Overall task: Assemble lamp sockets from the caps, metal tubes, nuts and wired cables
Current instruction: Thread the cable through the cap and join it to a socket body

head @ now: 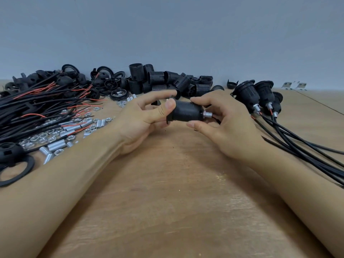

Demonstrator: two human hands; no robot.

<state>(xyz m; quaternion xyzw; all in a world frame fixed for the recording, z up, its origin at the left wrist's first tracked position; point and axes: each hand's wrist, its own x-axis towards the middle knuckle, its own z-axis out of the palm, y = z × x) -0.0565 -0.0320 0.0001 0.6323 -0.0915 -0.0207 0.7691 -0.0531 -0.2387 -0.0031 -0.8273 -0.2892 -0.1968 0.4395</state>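
Many wired cables (37, 103), black with red cores showing, lie in a heap at the far left of the wooden table (167, 202). Just in front of them, loose nuts (42, 135) and short metal tubes (55, 146) are scattered, and a black ring (16, 174) lies at the left edge beside a domed cap (10, 149). More caps (65, 79) and rings are piled behind the cables, and next to them, toward the middle, stands and lies a cluster of ribbed black socket bodies (158, 79).

At centre, above the table, both hands hold one lamp socket (186, 112). Its long axis runs nearly level, left to right; the wider flanged end points left, and the rounded cap end, with a short metal tube (207, 114) sticking out, points right. The left hand (141, 118) grips the flanged end, thumb pressed on the near upper side and index finger curled over the top. The right hand (219, 125) has its fingers curled round the cap end, index finger lying over the top and thumb below and in front; whether its fingertips pinch the tube itself I cannot tell.

At the right, three finished sockets (258, 95) lie tilted, flanges away, tubes toward the camera, their black cables (297, 146) trailing off to the right edge. Behind them a lone cap (232, 84) sits, and two small metal brackets (294, 85) rest far right.
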